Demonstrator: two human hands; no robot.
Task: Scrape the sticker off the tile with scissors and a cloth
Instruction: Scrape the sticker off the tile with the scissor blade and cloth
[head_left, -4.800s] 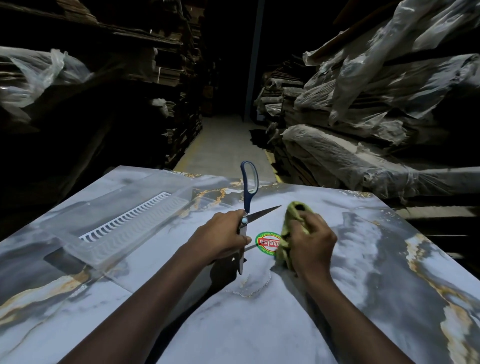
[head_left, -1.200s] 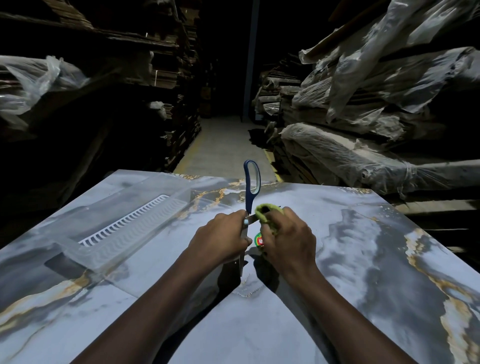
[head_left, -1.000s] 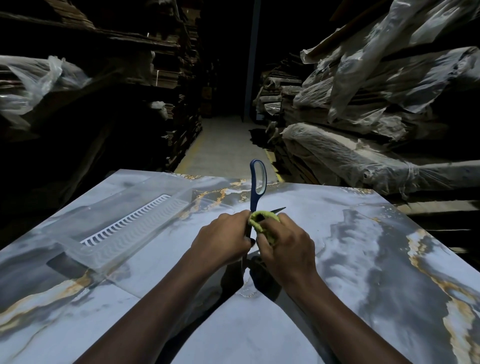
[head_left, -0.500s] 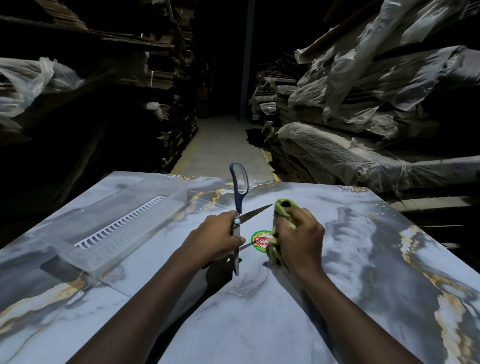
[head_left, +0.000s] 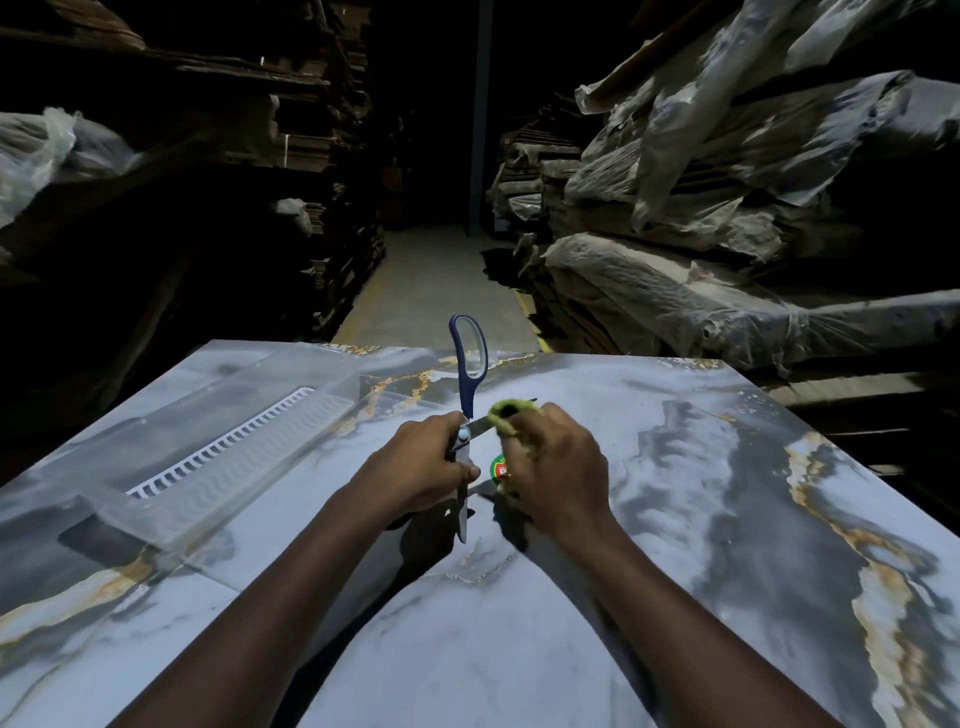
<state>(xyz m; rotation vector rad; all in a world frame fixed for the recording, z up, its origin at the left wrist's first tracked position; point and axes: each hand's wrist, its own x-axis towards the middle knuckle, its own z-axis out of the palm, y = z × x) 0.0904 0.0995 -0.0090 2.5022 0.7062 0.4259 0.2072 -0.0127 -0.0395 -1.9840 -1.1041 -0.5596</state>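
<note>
Left hand (head_left: 421, 470): fingers curled tight round the scissors (head_left: 469, 384) near the pivot, raised a little above the tile.
Scissors: spread wide open; blue handle loop standing up and away, one blade pointing down toward the camera, other blade going right into the cloth.
Right hand (head_left: 558, 467): fingers clenched on the green cloth (head_left: 506, 421), pinching it round the right-going blade; only the dark tip of that blade visible past the cloth.
Sticker (head_left: 498, 470): round, green rim with red middle, stuck flat on the tile just between both hands; right part hidden under the right hand and the hanging cloth.
Tile (head_left: 701, 493): large glossy slab, grey and white marble pattern with golden veins, lying flat under both arms.
Clear plastic box (head_left: 291, 384): long and transparent, resting on the left part of the tile, well apart from the sticker.
Inside the box: a white slotted strip (head_left: 228, 444) along its length, beside a wavy ribbed surface; other contents impossible to tell through the glare.
Right of the aisle: stacks wrapped in plastic sheet (head_left: 727, 291).
Left of the aisle: dark stacked cardboard (head_left: 311, 156) and a crumpled plastic bag (head_left: 36, 150).
Beyond the tile: bare aisle floor (head_left: 431, 280) running into darkness.
</note>
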